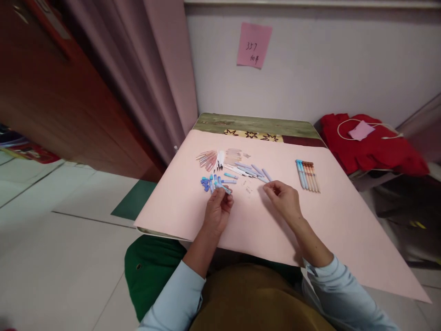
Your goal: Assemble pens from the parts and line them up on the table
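Observation:
My left hand [217,208] is closed around a light-blue pen part [226,189], whose end sticks out past the fingertips. Just beyond it lies a pile of blue pen parts [206,184]. My right hand [284,200] has thumb and forefinger pinched together beside the lower end of a lavender pen barrel [266,174]; what sits in the pinch, if anything, is too small to tell. Between the hands several tiny clear pieces [248,187] are scattered. Farther back are white refills [237,170], pinkish clear tubes [207,159] and pale tubes [233,156].
On the right side of the pink-covered table [330,230] lies a row of assembled pens [308,175], blue and brown. Past the table's right edge is a red cloth [375,147] with a white cable. A wall with a pink note [254,45] stands behind, a curtain [165,64] to the left.

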Tool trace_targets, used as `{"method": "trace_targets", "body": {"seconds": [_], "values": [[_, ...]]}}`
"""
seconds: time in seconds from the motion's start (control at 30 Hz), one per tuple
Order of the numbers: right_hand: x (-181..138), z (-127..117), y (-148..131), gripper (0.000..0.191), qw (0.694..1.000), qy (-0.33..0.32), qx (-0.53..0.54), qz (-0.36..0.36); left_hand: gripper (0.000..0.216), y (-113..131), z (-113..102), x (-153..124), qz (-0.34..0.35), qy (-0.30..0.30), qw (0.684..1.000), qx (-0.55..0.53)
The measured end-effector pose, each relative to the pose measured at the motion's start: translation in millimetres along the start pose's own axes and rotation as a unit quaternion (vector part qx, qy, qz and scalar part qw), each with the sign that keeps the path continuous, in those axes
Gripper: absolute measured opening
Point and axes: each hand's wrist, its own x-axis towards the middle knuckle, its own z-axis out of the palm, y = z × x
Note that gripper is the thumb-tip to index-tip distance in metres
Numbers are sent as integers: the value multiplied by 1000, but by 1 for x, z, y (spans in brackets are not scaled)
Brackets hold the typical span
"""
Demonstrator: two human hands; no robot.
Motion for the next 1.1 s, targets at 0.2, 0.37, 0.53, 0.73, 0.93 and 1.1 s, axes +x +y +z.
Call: {"method": "trace_targets", "body": {"seconds": [0.2, 0.37, 0.53, 0.73, 0.93, 1.1], "values": [[-3, -3, 5, 18, 996, -46, -78, 12, 28, -10, 6, -2, -54, -43, 998, 16], [20, -3, -1, 15, 991, -46, -121, -32, 27, -7, 4, -7, -62, -51, 996, 26], [51, 10, -7, 16, 970, -60, -177, -157, 31, -6, 6, -4, -69, -44, 996, 30], [59, 44, 6, 22, 942, -99, -191, -256, 36, -7, 10, 0, -80, -63, 994, 49], [61, 51, 16, 20, 943, -102, -210, -238, 26, -12, 11, 4, -89, -67, 993, 41], [58, 44, 12, 20, 948, -59, -195, -243, 24, -11, 11, 5, -74, -46, 996, 12]]}}
